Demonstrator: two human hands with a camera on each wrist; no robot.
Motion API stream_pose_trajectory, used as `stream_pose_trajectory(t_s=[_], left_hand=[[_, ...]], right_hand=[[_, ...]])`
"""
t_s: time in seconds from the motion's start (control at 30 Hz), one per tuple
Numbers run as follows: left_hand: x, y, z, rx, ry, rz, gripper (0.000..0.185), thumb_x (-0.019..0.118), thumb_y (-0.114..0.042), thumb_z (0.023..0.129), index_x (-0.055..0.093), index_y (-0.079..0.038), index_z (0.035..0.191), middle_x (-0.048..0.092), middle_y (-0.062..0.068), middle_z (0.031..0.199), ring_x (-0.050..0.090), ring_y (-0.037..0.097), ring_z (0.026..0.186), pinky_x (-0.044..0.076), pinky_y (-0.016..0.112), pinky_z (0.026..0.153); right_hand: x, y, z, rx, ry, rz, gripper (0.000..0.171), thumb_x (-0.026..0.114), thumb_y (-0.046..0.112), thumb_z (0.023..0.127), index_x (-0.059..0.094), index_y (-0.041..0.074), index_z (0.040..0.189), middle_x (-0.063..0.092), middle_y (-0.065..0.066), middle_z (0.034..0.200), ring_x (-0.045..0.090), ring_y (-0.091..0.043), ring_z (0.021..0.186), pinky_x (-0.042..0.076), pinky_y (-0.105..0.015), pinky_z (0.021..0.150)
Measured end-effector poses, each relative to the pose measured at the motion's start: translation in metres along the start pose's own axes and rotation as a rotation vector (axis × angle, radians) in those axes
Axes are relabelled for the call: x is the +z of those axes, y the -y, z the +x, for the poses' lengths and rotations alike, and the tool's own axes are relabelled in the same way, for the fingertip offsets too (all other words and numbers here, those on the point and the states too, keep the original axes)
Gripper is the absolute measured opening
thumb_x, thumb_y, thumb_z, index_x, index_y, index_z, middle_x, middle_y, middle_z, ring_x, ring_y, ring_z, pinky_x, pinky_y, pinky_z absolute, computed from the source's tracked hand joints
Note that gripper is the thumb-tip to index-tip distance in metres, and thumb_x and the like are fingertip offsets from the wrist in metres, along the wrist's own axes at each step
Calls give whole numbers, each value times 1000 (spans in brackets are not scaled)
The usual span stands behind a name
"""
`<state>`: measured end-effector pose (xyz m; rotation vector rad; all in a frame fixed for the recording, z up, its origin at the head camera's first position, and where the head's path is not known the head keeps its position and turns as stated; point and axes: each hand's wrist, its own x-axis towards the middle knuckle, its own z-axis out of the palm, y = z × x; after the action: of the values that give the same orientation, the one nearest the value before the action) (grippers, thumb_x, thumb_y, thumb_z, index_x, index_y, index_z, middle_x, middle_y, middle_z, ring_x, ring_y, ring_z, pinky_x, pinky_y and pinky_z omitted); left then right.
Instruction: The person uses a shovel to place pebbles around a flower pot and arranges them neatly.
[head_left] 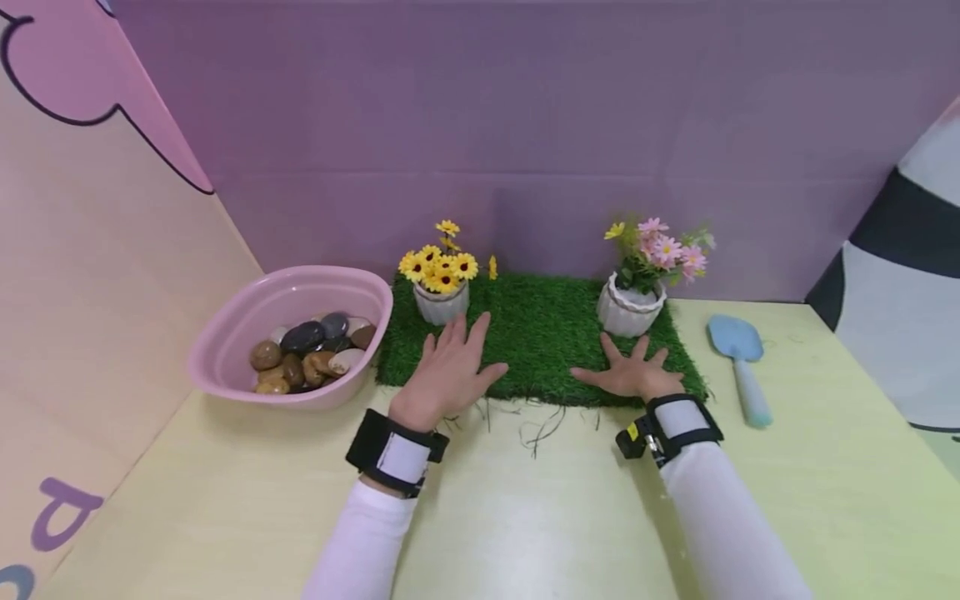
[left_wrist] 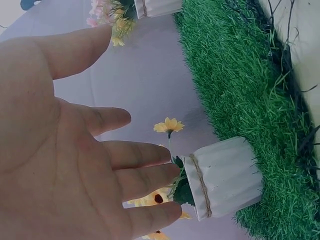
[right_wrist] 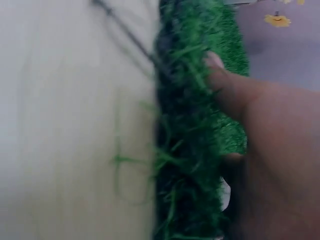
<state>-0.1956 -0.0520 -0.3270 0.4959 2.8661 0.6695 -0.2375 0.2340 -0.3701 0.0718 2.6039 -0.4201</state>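
My left hand [head_left: 447, 372] is spread palm down near the front left of a green artificial grass mat [head_left: 536, 333], its fingers straight and holding nothing. Just beyond its fingertips stands a white pot of yellow flowers [head_left: 441, 302]. In the left wrist view that pot [left_wrist: 225, 175] has twine round its rim and the palm [left_wrist: 60, 150] faces the camera. On the mat's right front part, my right hand [head_left: 632, 371] lies with fingers spread. A white pot with pink flowers [head_left: 628, 312] is right behind it. The right wrist view shows the thumb [right_wrist: 235, 90] against the grass.
A pink basin [head_left: 225, 362] of smooth stones [head_left: 303, 337] stands left of the mat. To the right lies a small blue shovel [head_left: 738, 362] on the pale table [head_left: 540, 508]. Loose dark grass strands [head_left: 543, 429] trail from the mat's front edge. A purple wall [head_left: 525, 108] rises behind.
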Motion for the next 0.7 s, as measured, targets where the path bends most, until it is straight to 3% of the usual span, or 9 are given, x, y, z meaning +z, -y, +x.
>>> stream_pose_trajectory(t_s=[0.17, 0.43, 0.57, 0.7], left_hand=[[1, 0, -1, 6, -4, 6, 76, 48, -45, 102, 9, -15, 159, 6, 26, 163, 9, 41, 153, 8, 59, 122], [-3, 0, -7, -3, -16, 17, 73, 49, -44, 102, 14, -15, 159, 4, 25, 164, 7, 40, 153, 11, 59, 122], [-14, 4, -7, 29, -12, -16, 71, 48, -43, 102, 16, -15, 159, 2, 25, 164, 8, 40, 153, 15, 59, 121], [-36, 7, -7, 76, 0, -34, 70, 48, -42, 103, 17, -13, 158, 0, 24, 164, 7, 40, 153, 17, 56, 122]], right_hand=[[5, -2, 0, 11, -2, -49, 101, 35, 82, 86, 4, 20, 159, -16, -43, 152, -15, -70, 134, -5, -86, 99], [6, -3, 3, 21, 8, -24, 101, 37, 83, 85, 1, 24, 159, -20, -37, 155, -19, -66, 136, -7, -86, 99], [4, -3, 6, 27, 15, -24, 101, 37, 83, 84, 4, 25, 160, -17, -37, 156, -18, -65, 137, -9, -84, 100], [3, -6, 7, 30, 16, -16, 103, 36, 84, 84, 3, 24, 160, -18, -38, 155, -20, -66, 136, -11, -84, 99]])
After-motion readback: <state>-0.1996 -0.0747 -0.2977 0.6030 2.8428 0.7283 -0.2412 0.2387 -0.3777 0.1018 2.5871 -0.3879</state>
